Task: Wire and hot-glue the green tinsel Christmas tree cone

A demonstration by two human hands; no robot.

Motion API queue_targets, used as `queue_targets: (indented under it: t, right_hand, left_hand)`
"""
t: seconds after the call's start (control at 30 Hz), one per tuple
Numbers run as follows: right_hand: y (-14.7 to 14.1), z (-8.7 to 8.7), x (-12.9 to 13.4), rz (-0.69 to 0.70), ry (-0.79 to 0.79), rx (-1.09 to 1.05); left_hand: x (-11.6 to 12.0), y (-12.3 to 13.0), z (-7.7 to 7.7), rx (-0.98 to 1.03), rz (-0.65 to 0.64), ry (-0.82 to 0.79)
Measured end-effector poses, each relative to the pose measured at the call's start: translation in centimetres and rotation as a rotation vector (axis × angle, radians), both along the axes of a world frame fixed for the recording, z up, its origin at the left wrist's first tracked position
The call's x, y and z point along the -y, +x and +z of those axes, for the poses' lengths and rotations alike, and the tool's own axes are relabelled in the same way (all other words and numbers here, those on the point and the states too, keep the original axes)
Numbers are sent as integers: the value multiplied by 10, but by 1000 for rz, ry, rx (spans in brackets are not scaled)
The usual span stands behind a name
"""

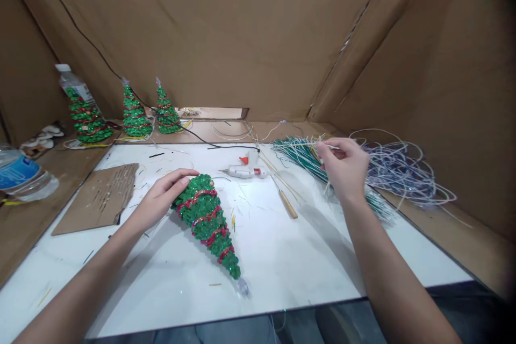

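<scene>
Brown cardboard walls (226, 37) enclose the work area at the back and on both sides, and a white tabletop (282, 279) spreads below them, scattered with trimmings. At the right, beyond the tabletop's edge, lies a loose tangle of white wire (403, 172); beside it, on the tabletop, a bundle of green strands (304, 160) fans out at its near end. A flat cardboard sheet (97, 199), its surface scuffed, lies at the left.

The green tree (205, 217), wound with red garland, slants across the middle of the tabletop, its wide base away from the person and its clear tip (243, 287) toward the near edge. The left hand (163, 196) holds it by the base, fingers over the rim and thumb against the side. The right hand (344, 164) is raised over the bundle, thumb and forefinger pinched close on a thin pale strand (296, 144).

Three more trees (135, 115) stand upright along the back left, the leftmost in front of a white-capped bottle (74, 83). A blue-labelled bottle (22, 174) is cut off by the left side of the view. Near the tabletop's centre lies a white glue gun (245, 172), with a wooden-handled awl (287, 203) to its right. Smallest are the yellow scraps (233, 221) just beside the held tree
</scene>
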State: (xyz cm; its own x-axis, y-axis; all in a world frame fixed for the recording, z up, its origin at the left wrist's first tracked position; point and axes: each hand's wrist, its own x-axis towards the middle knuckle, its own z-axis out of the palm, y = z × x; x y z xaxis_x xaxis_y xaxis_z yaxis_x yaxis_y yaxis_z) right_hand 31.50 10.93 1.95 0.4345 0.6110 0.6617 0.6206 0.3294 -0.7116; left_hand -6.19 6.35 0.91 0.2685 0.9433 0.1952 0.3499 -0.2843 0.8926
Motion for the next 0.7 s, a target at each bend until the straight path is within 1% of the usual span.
queue_targets:
  t: [0.07,0.17,0.27,0.33,0.5,0.7]
  right_hand:
    - [-7,4,4,18,68,-111]
    - [-20,13,12,33,161,-201]
    - [-32,21,20,105,263,-333]
    - [-40,27,23,156,305,-416]
    - [-58,41,35,291,315,-520]
    - [-90,55,61,393,290,-485]
  left_hand:
    - [0,0,1,-8,2,4]
    - [0,0,2,-18,18,11]
    - [0,1,2,-6,34,13]
    - [0,1,2,19,47,13]
    - [-3,-4,0,63,55,55]
    - [-4,-15,10,-45,11,87]
